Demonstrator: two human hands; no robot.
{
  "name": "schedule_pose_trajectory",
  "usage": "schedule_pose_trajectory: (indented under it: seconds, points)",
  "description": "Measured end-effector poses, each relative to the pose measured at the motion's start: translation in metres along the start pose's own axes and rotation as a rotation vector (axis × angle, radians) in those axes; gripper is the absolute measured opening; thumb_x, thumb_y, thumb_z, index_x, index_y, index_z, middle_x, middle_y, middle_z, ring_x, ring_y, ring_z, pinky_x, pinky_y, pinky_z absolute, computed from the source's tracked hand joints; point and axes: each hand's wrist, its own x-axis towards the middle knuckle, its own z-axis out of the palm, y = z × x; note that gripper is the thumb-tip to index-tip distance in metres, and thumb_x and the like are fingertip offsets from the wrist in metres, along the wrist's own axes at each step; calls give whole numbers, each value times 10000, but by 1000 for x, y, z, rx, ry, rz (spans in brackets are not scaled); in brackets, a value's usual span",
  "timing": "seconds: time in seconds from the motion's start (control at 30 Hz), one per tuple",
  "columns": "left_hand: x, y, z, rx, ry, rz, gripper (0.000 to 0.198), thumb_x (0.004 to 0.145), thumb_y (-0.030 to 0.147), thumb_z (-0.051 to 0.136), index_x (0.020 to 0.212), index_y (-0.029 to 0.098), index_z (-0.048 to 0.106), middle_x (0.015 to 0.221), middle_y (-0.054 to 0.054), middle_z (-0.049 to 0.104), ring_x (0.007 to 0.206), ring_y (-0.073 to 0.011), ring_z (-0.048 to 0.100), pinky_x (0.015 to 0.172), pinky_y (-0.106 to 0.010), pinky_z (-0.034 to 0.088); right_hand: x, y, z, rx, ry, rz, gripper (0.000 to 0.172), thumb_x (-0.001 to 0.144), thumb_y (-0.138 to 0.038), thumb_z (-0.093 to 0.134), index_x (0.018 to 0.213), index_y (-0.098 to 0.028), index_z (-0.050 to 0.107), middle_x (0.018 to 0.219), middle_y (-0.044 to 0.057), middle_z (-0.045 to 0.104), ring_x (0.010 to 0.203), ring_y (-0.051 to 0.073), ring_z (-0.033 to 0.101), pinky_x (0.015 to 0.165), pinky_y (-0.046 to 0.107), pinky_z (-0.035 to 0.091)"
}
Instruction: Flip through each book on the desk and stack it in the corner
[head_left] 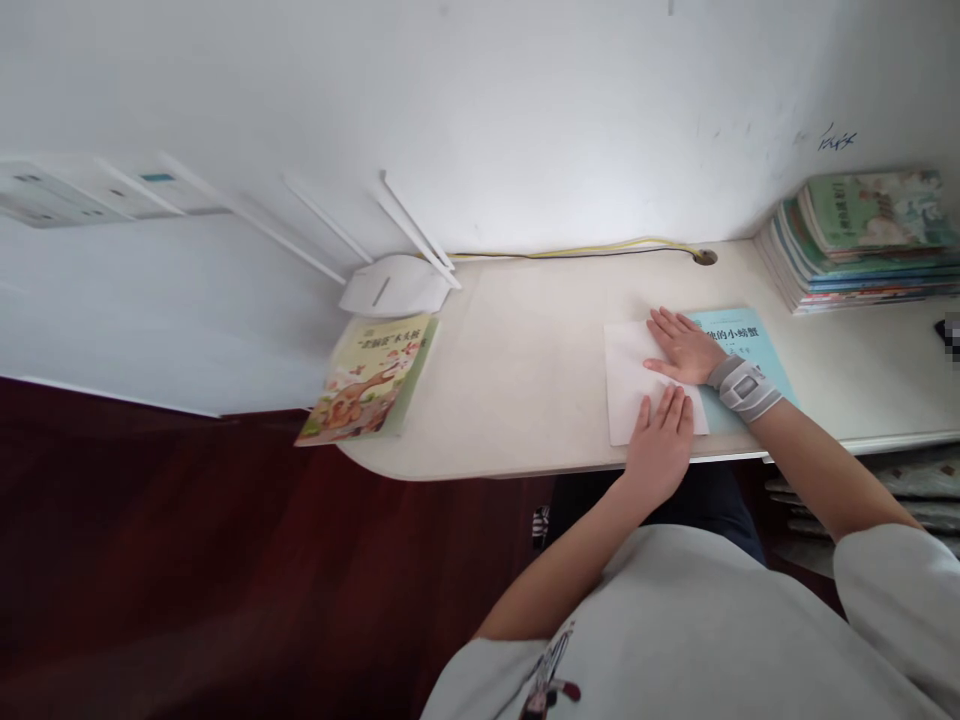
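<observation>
A light-blue book [750, 340] with dark Chinese lettering on its cover lies on the white desk. A white sheet [626, 385] lies flat at its left side, overlapping part of the cover; whether it is attached to the book, I cannot tell. My right hand [684, 350], with a grey band [746, 388] around the wrist, is spread flat across the sheet and the book's edge. Just below it, my left hand [664, 440] rests with straight fingers on the lower part of the sheet. Neither hand grips anything.
A stack of books [870, 240] stands at the desk's back right. Yellow-green books [375, 380] overhang the left edge, beside a white router [397, 285] with raised antennas. Cables [570, 250] run along the wall to a hole [706, 258]. The desk's front edge [525, 470] is near my body.
</observation>
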Motion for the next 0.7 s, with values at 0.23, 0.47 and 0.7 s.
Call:
schedule_pose_trajectory:
  seconds: [0.23,0.47,0.7]
  points:
    - [-23,-92,-20,-2,78,-610,512,899,348,411,1279,7,444,1428,-282,330,1352,-385,264,1038,-614,264,2,-8,2,-35,-2,26,805,889,-618,207,1410,-12,306,1493,182,259,1401,283,164,1144,432,131]
    - [-16,-122,-40,-741,76,-570,325,927,332,339,1047,149,579,1236,-165,593,1129,-229,574,928,-419,467,-8,-10,0,218,150,238,830,897,-610,133,1387,33,323,1471,229,280,1394,270,203,1140,409,187]
    - [40,-79,-49,-1806,234,-455,584,889,624,214,1185,231,527,1323,-84,534,1202,-276,513,946,-460,445,-41,-17,-8,891,354,442,906,810,-759,130,1406,-116,356,1466,121,348,1368,223,286,1151,380,188]
